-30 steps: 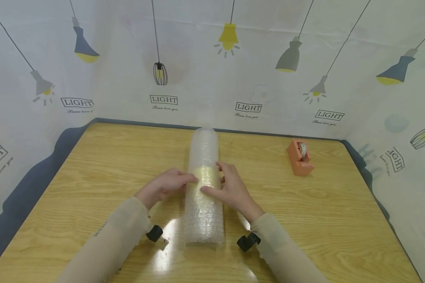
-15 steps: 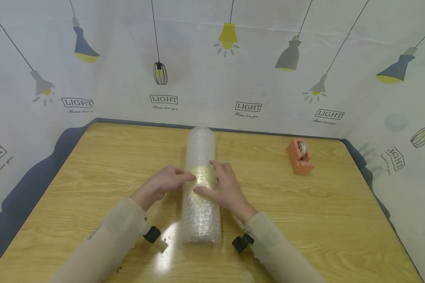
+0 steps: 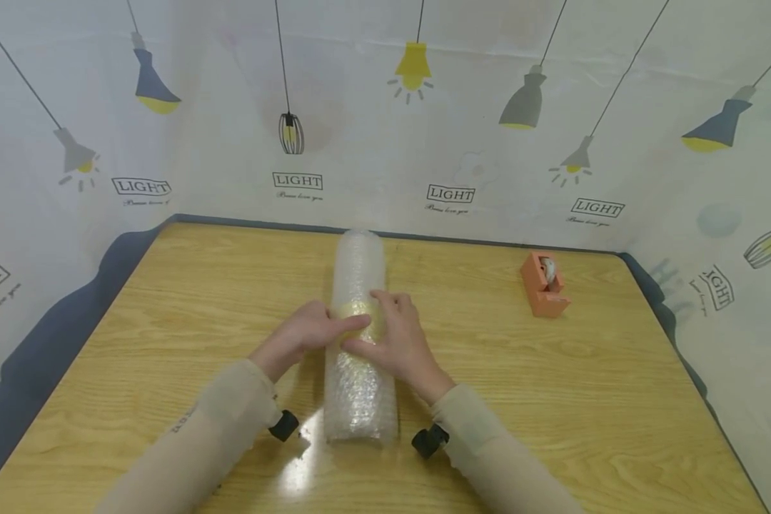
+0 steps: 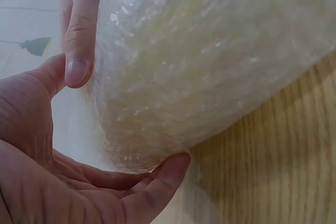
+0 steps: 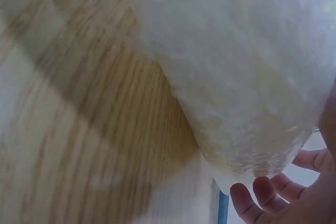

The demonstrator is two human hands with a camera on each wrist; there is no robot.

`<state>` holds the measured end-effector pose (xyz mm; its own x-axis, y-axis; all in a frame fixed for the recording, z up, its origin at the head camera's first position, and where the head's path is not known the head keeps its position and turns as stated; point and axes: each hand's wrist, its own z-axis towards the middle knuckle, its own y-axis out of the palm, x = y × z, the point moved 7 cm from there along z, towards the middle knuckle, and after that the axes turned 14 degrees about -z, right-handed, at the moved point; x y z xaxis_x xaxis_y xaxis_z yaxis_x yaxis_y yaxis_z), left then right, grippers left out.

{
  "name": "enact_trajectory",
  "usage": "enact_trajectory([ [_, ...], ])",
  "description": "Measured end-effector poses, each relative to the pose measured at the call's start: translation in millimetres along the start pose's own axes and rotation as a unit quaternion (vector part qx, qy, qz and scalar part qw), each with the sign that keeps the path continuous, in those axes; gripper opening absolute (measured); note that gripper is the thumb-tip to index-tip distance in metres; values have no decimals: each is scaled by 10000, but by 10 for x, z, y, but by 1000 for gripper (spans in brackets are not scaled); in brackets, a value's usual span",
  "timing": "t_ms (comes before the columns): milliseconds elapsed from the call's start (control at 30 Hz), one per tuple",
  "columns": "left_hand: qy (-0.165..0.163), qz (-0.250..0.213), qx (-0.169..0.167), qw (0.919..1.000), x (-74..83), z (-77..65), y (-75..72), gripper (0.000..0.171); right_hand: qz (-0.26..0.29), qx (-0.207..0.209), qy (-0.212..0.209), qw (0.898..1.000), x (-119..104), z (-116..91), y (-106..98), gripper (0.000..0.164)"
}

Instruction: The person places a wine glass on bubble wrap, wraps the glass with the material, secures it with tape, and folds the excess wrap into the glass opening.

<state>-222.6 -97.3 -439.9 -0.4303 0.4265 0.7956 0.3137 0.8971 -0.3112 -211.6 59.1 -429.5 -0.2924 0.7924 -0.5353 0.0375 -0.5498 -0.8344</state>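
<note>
A long bubble-wrap roll (image 3: 358, 400) lies lengthwise on the table, with something yellowish showing through its middle. My left hand (image 3: 305, 335) holds it from the left, the thumb laid across the top. In the left wrist view, that hand's fingertips (image 4: 176, 166) curl in at the roll's underside. From the right, my right hand (image 3: 405, 343) grips the roll, its thumb on the near top and its fingers bent over the far part. The right wrist view shows the fingers (image 5: 265, 195) curved against the bubble wrap (image 5: 241, 77).
An orange tape dispenser (image 3: 545, 285) with a roll of tape stands at the right rear of the wooden table (image 3: 585, 385). Behind the table's back edge hangs a white curtain (image 3: 373, 143) printed with lamps. A black wrist camera (image 3: 284, 425) sits under the left sleeve.
The roll has shifted a little to the left, and the right hand has moved left with it. The left thumb now reaches farther across the roll's top.
</note>
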Motion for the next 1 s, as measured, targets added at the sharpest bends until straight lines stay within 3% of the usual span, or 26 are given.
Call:
enact_trajectory([
  [167,66,-135,9,9999,-10,12,19,76,-70,103,-25,9999,-22,-11,12,96],
  [367,14,-146,5,9999,0,-6,23,77,-65,85,-40,9999,-13,-18,13,95],
  [567,22,-118,9,9999,-21,6,1,86,646,-249,-24,9976,100,-22,-23,87],
  [700,42,-166,-9,9999,-41,14,-24,81,1223,-387,-87,9917,206,-43,-47,73],
  [800,25,-150,-16,9999,-50,6,-54,76,1401,-490,-137,9888,257,-59,-52,69],
  [1000,-43,17,43,10000,-66,-20,-124,82,1467,-646,-198,9869,289,-89,-46,64],
])
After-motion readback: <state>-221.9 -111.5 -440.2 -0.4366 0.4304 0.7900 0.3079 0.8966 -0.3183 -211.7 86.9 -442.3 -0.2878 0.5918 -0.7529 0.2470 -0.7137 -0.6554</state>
